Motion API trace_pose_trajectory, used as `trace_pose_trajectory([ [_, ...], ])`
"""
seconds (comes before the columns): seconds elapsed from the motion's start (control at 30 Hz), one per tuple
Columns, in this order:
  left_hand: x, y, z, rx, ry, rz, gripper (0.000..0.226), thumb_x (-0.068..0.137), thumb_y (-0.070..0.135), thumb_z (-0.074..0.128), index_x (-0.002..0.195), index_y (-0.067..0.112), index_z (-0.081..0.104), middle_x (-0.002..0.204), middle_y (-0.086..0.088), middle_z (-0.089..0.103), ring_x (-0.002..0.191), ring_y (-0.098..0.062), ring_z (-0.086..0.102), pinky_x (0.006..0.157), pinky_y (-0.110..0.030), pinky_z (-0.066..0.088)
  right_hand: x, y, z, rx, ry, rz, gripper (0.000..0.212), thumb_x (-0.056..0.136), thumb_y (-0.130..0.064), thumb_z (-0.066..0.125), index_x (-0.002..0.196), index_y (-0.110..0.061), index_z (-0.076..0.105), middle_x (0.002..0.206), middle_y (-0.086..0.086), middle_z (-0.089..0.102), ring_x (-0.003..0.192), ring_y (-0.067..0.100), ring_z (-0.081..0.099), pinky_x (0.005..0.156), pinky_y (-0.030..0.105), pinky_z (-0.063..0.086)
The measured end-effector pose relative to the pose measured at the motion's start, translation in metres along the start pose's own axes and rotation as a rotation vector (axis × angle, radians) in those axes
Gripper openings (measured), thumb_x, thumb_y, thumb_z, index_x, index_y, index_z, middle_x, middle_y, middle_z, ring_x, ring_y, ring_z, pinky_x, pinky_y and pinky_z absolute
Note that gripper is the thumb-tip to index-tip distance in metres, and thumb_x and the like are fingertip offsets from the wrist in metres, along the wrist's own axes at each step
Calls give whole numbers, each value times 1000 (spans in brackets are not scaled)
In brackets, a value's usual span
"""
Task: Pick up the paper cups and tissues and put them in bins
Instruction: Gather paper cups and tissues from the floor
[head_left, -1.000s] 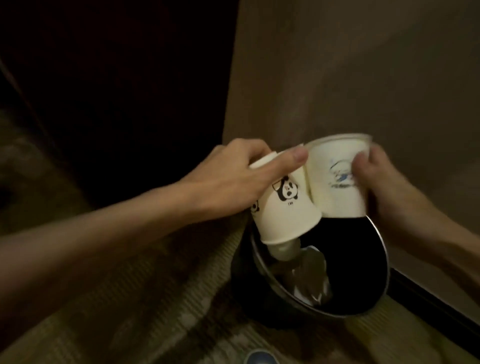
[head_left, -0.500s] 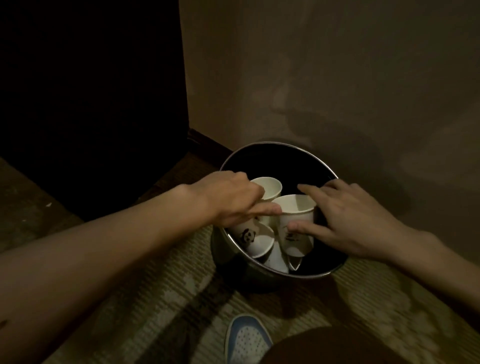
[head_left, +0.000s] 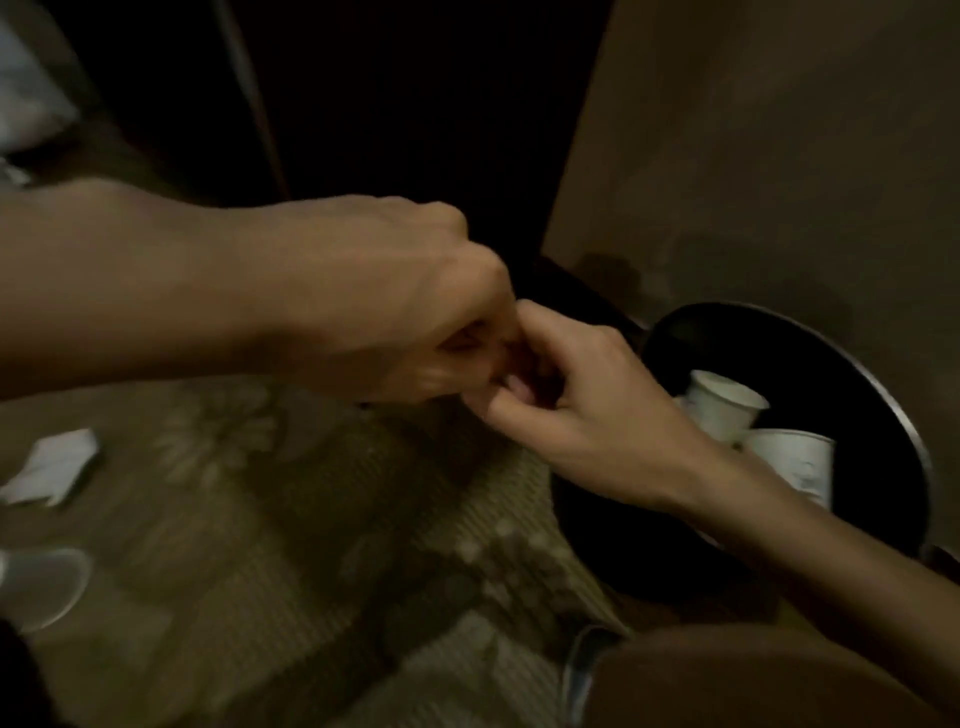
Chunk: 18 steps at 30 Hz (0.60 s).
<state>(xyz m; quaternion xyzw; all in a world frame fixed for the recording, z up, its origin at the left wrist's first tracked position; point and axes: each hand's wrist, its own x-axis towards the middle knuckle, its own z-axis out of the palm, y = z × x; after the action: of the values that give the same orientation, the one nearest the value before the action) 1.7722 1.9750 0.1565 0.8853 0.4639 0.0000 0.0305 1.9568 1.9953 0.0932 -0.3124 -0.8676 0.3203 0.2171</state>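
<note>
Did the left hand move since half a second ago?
Yes. The left hand was over the bin; now it is off its rim, to the left, above the carpet.

One bin (head_left: 779, 332) holds two paper cups, an upper cup (head_left: 724, 408) and a lower cup (head_left: 797, 462); one blurred third cup (head_left: 44, 587) and one tissue (head_left: 52, 465) lie on the carpet (head_left: 322, 519).

Two white paper cups (head_left: 724, 402) lie tilted in the dark round bin (head_left: 883, 395), a tissue (head_left: 57, 467) well apart.
</note>
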Motion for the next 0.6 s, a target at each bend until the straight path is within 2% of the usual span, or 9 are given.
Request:
trace_pose_trajectory([
  [0.07,-58,-18,5,8,-67,-91,36,84,62,30,78,38,56,56,13,50,49,-5,54,46,-32,50,31,-23,37,28,-135,-82,14,88,-28,66,85,-27,52,69,-6,53,61,10,54,55,34,45],
  [0.1,-89,-26,10,28,-68,-147,31,84,60,32,77,37,51,52,12,45,48,-6,52,45,-33,49,45,-35,57,38,-208,-116,14,88,-30,66,86,-31,52,71,-8,54,63,7,55,55,28,45],
  [0.13,-121,-34,20,45,-44,-211,24,85,57,35,74,38,44,49,12,39,46,-5,49,44,-30,45,58,-46,77,36,-283,-145,14,88,-32,66,89,-33,53,73,-11,55,66,5,55,56,23,44],
  [0.2,-187,-45,45,35,25,-414,27,89,53,41,69,35,42,47,13,35,44,1,40,44,-24,36,78,-69,119,12,-424,-178,15,87,-35,67,95,-30,56,76,-12,56,69,3,54,60,22,44],
  [0.27,-257,-52,78,-61,18,-702,33,92,56,43,71,32,51,54,15,46,48,3,41,49,-29,42,95,-95,168,7,-537,-204,16,86,-34,69,96,-26,60,76,-9,59,70,3,55,62,26,47],
  [0.37,-332,-54,131,-232,-33,-1027,21,89,51,56,77,34,55,65,16,55,59,2,51,57,-30,43,111,-119,223,-15,-659,-205,19,85,-40,70,97,-27,63,81,-11,64,74,1,60,64,21,48],
  [0.47,-383,-51,176,-408,49,-1279,21,87,49,63,96,30,62,79,11,62,71,-13,60,67,-30,45,125,-135,278,-52,-805,-176,25,84,-43,71,102,-29,61,85,-15,63,76,-2,61,63,18,47],
  [0.53,-402,-52,206,-512,136,-1383,38,85,48,66,116,27,59,97,3,64,81,-18,62,77,-33,49,136,-143,311,-151,-884,-201,38,84,-43,71,116,-29,56,101,-13,63,87,2,60,73,24,51],
  [0.6,-409,-55,231,-598,193,-1424,53,84,47,69,130,25,53,114,-4,63,93,-21,63,85,-36,51,145,-146,338,-271,-922,-255,55,84,-42,71,131,-26,48,121,-5,59,100,9,57,76,25,48],
])
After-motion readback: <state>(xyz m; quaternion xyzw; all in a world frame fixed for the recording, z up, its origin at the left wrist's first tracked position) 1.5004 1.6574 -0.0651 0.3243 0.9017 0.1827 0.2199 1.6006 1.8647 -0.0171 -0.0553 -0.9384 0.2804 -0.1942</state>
